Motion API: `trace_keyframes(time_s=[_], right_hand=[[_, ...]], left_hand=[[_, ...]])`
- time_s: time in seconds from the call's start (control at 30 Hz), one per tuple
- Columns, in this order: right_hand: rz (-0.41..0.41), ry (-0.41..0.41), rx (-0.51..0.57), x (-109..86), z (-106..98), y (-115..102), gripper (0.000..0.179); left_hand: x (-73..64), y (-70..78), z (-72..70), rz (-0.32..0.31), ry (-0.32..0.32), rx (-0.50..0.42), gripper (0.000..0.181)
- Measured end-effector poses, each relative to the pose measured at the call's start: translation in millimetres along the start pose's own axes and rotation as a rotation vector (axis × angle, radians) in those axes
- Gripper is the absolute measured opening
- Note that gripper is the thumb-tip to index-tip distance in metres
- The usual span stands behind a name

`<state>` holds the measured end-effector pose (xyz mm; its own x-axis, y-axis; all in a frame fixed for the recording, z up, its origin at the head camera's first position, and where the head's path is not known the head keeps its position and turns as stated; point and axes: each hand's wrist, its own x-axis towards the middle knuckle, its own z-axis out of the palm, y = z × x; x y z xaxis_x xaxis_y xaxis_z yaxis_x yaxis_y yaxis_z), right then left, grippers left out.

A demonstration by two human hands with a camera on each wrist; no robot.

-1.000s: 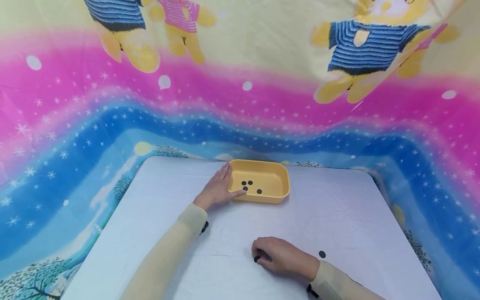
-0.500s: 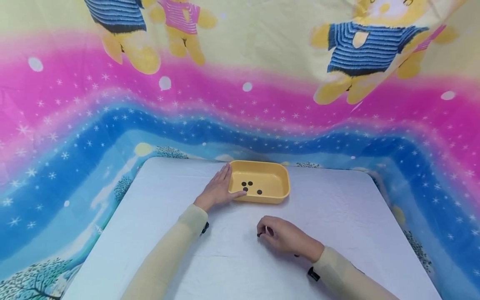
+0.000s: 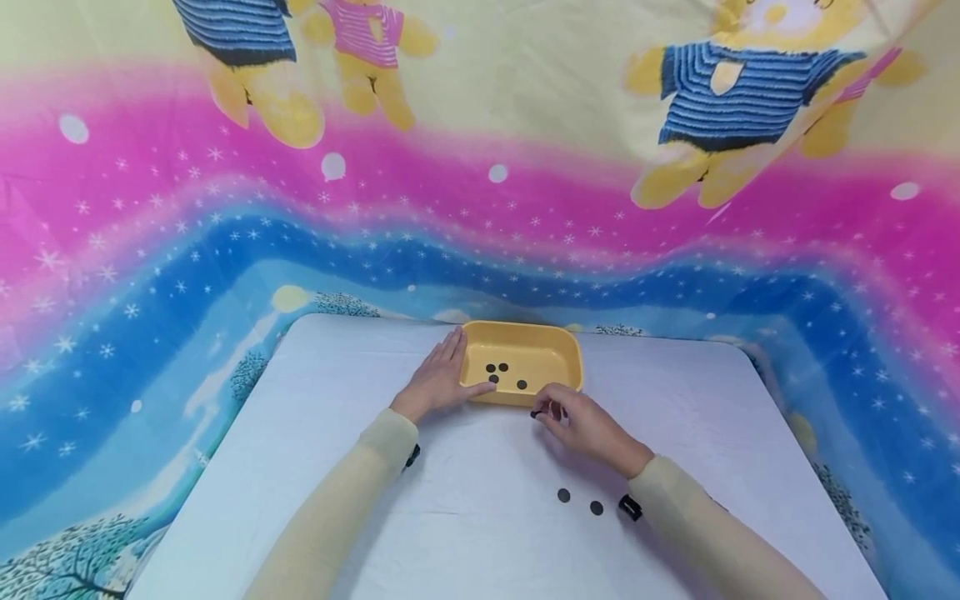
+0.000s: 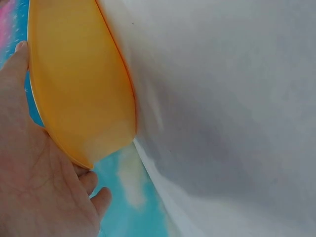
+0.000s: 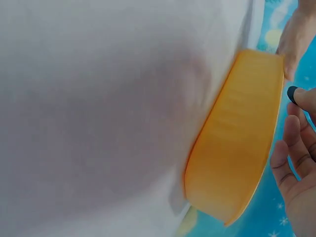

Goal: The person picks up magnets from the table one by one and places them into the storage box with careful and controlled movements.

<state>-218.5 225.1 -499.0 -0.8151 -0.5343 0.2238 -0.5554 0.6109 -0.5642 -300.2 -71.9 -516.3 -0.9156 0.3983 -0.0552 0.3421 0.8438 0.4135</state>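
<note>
My left hand (image 3: pixel 438 379) rests against the left end of a yellow plastic box (image 3: pixel 576 358), fingers straight along its side and thumb over the front rim. In the left wrist view, that hand lies along the box's rim. Several flat black round discs (image 3: pixel 521 385) lie inside, toward the left and front. At the box's front right corner, my right hand (image 3: pixel 588 425) pinches another small black disc (image 5: pixel 292 94) between thumb and finger. The right wrist view shows its other fingers loosely bent beside the box wall (image 5: pixel 232 143).
Two more black discs, one (image 3: pixel 564 496) left of the other (image 3: pixel 596 508), lie on the white tabletop (image 3: pixel 465 533) below the right forearm. A printed curtain (image 3: pixel 480 208) with bears and snowflakes surrounds the table's back and sides.
My right hand has moved forward from the front of the table to the box, carrying the disc. Two discs on the table now show fully behind it. My left hand stays put.
</note>
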Motion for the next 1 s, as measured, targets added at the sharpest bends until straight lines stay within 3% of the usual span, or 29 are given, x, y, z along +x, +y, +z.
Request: trace_keyframes(time_s=[0.3, 0.67, 1.0], right_hand=[[0.073, 0.074, 0.062, 28.5, -10, 17, 0.019], [0.22, -0.008, 0.083, 56.7, -15, 39, 0.009], [0.24, -0.076, 0.013, 74.9, -10, 52, 0.007]], left_hand=[[0.2, -0.3, -0.3, 0.009, 0.008, 0.002, 0.123], [2.2, -2.2, 0.2, 0.013, 0.003, 0.002, 0.123], [0.8, -0.4, -0.3, 0.022, 0.0, 0.014, 0.124]])
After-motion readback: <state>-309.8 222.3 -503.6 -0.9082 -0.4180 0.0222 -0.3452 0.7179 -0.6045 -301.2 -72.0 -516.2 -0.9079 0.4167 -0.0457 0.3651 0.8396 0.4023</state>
